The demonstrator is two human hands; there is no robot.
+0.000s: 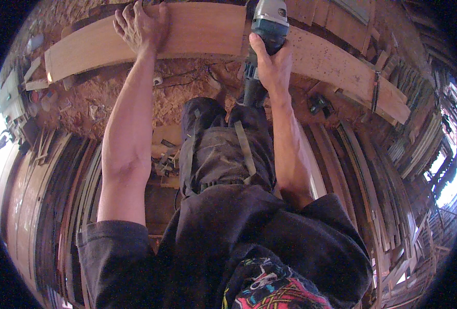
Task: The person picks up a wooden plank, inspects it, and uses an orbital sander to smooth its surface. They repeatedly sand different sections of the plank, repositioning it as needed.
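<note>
A long light-brown board (202, 28) lies across the far side of my view. My left hand (140, 28) rests on it with fingers spread, gripping nothing. In my right hand (273, 69) is a teal and silver angle grinder (270, 23), the fingers wrapped round its body. The silver head points away from me, and its dark rear end hangs back toward my legs. Whatever disc it carries cannot be made out. Just right of the grinder, a paler plank (331, 59) with small dark specks continues the line of the board.
A dark clamp or strap (376, 92) crosses the plank at the right. Wood shavings (182, 98) cover the ground, with a cable (187, 81) running over them. Stacked timber stands at left (48, 190) and right (357, 170). A dark teal tool (320, 105) lies at the right.
</note>
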